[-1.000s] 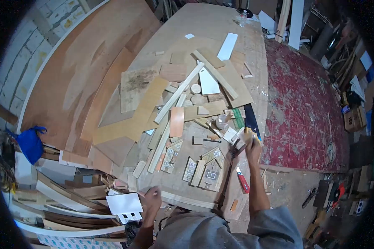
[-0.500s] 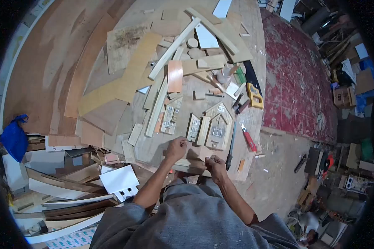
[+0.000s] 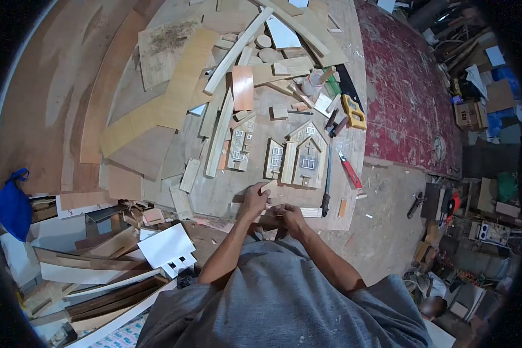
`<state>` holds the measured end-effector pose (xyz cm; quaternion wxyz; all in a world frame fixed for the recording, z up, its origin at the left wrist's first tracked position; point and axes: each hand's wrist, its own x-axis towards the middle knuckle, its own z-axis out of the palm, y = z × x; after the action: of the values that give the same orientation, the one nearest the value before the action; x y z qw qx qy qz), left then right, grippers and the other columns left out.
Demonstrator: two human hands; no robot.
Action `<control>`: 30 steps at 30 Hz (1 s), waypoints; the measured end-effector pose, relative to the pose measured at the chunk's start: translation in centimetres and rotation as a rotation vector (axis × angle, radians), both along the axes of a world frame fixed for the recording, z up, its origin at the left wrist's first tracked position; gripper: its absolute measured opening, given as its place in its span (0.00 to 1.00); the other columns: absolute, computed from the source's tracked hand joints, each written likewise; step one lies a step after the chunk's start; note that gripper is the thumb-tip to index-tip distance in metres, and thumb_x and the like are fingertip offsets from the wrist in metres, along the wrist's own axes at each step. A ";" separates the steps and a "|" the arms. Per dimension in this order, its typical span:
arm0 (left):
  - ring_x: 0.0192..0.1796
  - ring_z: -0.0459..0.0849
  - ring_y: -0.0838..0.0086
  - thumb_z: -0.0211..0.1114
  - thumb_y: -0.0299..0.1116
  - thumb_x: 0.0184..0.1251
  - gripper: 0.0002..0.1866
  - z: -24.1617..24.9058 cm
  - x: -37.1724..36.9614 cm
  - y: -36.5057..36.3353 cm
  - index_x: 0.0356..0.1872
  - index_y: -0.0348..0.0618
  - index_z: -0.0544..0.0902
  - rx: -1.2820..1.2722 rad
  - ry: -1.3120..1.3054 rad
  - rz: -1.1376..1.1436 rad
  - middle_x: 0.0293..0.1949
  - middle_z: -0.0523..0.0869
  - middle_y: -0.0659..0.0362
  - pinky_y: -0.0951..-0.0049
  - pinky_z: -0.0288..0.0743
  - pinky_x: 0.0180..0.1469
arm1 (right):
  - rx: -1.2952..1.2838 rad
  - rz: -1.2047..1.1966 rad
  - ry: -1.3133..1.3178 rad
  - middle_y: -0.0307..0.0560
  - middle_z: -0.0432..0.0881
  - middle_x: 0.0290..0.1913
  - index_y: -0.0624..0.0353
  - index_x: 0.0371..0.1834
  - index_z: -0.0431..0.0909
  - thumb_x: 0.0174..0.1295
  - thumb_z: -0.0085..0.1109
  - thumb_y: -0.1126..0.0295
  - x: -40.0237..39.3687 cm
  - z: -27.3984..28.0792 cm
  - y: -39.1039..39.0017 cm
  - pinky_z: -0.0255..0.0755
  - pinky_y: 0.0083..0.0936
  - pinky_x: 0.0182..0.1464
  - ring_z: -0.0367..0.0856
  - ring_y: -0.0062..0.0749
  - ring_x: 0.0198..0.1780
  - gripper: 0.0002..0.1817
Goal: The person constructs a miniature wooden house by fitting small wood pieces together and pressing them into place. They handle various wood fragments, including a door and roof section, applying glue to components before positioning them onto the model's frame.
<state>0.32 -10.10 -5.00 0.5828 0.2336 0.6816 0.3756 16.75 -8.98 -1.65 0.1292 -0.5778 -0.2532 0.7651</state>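
Observation:
Near the front edge of the workbench, my left hand (image 3: 254,202) is closed on a small thin piece of pale wood (image 3: 270,186) that sticks out past its fingertips. Close by on the right, my right hand (image 3: 293,220) has its fingertips pinched together; what they hold, if anything, is too small to make out. Just beyond the hands lie small wooden model houses: a larger gabled one (image 3: 309,156), a narrow one (image 3: 274,160) beside it, and another (image 3: 240,148) farther left. A pale wood strip (image 3: 310,212) lies by my right hand.
A red utility knife (image 3: 350,172) and a yellow-handled saw (image 3: 354,111) lie along the right side. A long thin tool with a black end (image 3: 325,204) is nearer. Boards and offcuts (image 3: 177,81) cover the far left. A person (image 3: 434,304) is at lower right.
My hands have come closer together, and the thin wood now shows at my left fingertips instead of stretching between both hands. The view has tipped, so the bench sits higher.

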 end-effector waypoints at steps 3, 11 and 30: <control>0.28 0.83 0.73 0.64 0.32 0.70 0.17 -0.8 -0.2 0.1 0.56 0.39 0.81 0.110 0.078 -0.049 0.31 0.87 0.55 0.69 0.77 0.30 | 0.083 -0.071 -0.043 0.45 0.84 0.39 0.62 0.46 0.79 0.70 0.59 0.65 -0.5 1.4 0.4 0.77 0.26 0.38 0.82 0.29 0.35 0.11; 0.52 0.83 0.56 0.67 0.31 0.62 0.25 1.9 -3.6 2.4 0.61 0.43 0.77 0.284 0.580 -0.366 0.55 0.82 0.50 0.63 0.77 0.51 | 0.042 -0.093 0.053 0.41 0.82 0.35 0.63 0.46 0.78 0.70 0.57 0.69 -1.4 -1.0 1.4 0.77 0.24 0.36 0.80 0.25 0.33 0.09; 0.79 0.49 0.52 0.80 0.58 0.37 0.65 5.3 -5.9 11.6 0.77 0.43 0.54 0.507 1.259 -1.195 0.77 0.54 0.49 0.49 0.50 0.76 | 0.126 -0.156 -0.036 0.41 0.82 0.30 0.61 0.38 0.79 0.69 0.56 0.73 -2.5 -3.0 2.2 0.76 0.21 0.33 0.81 0.25 0.29 0.04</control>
<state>-5.55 1.47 0.30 0.1310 0.8324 0.5362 -0.0480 14.27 -6.80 -4.66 0.2199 -0.6001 -0.2575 0.7247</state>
